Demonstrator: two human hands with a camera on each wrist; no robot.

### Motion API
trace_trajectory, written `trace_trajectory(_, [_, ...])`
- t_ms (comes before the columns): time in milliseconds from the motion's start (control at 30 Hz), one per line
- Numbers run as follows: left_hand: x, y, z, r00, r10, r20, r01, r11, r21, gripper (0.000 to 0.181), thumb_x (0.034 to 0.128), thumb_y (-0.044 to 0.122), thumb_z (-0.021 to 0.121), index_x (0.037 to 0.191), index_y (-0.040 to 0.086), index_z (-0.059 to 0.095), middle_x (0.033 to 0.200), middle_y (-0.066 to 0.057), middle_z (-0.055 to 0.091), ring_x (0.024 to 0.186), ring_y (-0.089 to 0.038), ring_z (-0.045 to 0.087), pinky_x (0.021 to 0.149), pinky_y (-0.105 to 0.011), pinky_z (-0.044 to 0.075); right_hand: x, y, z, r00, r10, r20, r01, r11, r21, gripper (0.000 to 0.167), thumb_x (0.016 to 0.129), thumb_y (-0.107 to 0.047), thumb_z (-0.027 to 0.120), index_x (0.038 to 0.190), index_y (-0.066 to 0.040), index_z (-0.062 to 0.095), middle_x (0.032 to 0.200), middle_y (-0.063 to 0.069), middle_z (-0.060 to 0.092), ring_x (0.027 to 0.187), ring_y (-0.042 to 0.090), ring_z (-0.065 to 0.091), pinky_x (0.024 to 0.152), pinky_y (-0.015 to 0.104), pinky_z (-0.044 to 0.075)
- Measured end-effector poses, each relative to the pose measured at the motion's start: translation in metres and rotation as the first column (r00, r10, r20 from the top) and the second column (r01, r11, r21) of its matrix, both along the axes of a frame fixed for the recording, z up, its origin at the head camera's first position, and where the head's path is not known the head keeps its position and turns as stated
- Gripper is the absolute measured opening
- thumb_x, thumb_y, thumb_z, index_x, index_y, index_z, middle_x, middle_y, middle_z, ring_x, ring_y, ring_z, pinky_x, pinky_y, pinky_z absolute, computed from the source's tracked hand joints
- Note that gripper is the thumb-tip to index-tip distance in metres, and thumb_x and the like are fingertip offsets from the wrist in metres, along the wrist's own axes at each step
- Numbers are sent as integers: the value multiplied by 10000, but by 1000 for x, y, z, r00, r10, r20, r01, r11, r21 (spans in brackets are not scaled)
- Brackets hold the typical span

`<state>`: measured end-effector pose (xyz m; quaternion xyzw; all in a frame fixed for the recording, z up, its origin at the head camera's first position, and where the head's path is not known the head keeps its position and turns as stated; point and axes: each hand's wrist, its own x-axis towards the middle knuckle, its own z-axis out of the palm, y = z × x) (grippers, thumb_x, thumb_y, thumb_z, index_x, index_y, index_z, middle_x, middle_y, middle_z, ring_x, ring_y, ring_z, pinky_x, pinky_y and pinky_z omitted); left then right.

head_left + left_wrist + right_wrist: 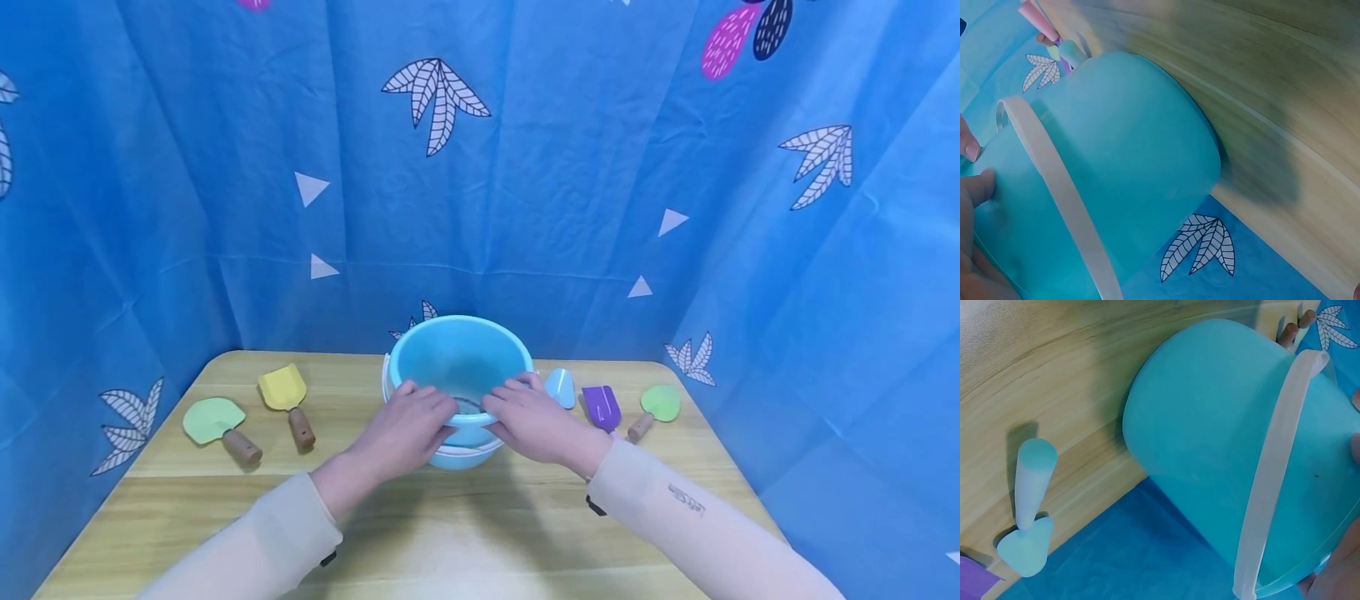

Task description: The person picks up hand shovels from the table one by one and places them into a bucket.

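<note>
A light blue bucket is at the far middle of the table, opening upward. My left hand grips the near left of its rim, fingers over the edge and thumb against the outer wall. On the near right, my right hand holds the same rim likewise. The white carrying handle hangs down across the bucket's outer near side. Whether the base touches the table cannot be told. Beside my right hand lie a small blue shovel and a purple shovel.
On the left of the wooden table lie a pale green shovel and a yellow shovel, both with brown handles. A green shovel lies at the right. Blue patterned curtain surrounds the table's back and sides.
</note>
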<state>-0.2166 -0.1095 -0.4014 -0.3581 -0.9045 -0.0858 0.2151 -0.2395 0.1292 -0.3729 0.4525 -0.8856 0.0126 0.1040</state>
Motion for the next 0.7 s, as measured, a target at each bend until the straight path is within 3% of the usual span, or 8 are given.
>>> trace_trajectory(700, [6, 6, 1, 1000, -10, 2, 10, 1000, -2, 154, 909, 279, 733, 960, 204, 609, 894, 109, 641, 822, -100, 513, 775, -310, 349, 8, 7, -2, 1000, -6, -2, 6, 1000, -15, 108, 979, -285, 641, 950, -220, 560, 867, -111, 551, 869, 124, 498, 988, 467, 349])
